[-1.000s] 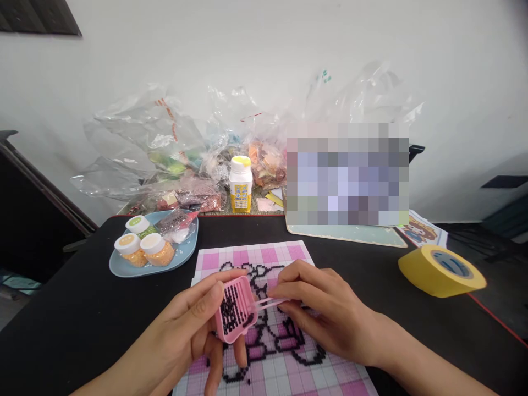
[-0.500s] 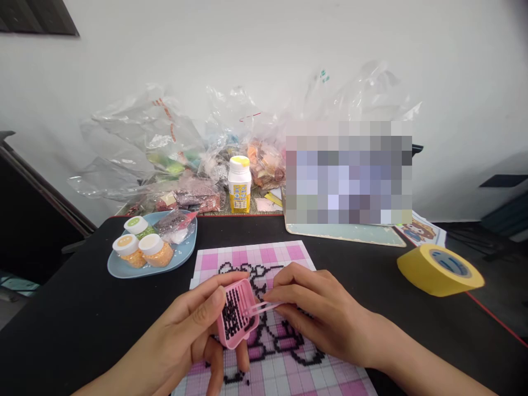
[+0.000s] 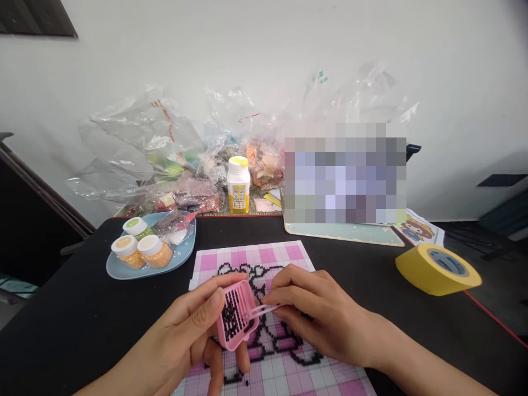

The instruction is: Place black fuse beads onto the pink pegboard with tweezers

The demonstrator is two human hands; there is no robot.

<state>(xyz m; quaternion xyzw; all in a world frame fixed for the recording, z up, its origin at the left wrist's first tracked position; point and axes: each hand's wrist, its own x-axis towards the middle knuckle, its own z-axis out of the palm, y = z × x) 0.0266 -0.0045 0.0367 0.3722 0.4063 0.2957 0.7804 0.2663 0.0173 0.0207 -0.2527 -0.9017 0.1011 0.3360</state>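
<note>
Gripping the pink tray (image 3: pixel 245 295) by its left edge, the left hand (image 3: pixel 193 322) holds it tilted above the checked board (image 3: pixel 268 254). And there's the right hand (image 3: pixel 319 308), pinching pale tweezers (image 3: pixel 267 309), their tips in among the tray's black beads (image 3: pixel 231 323)! That tray sits squarely between both hands.

The pegboard (image 3: pixel 289 253) lies on the bench (image 3: pixel 82 330). Above it, the left hand (image 3: pixel 193 319) holds the bead tray (image 3: pixel 236 319); to the right, the right hand (image 3: pixel 330 308) holds tweezers (image 3: pixel 266 309), their tips in the tray. Left of the pegboard's far end sits a plate (image 3: pixel 117 271) bearing jars (image 3: pixel 154 254) and a packet (image 3: pixel 171 224). A bottle (image 3: pixel 238 187) stands behind the pegboard, plastic bags (image 3: pixel 140 140) behind that. Far right sits a tape roll (image 3: pixel 421 275), a sheet (image 3: pixel 421 230) behind it.
</note>
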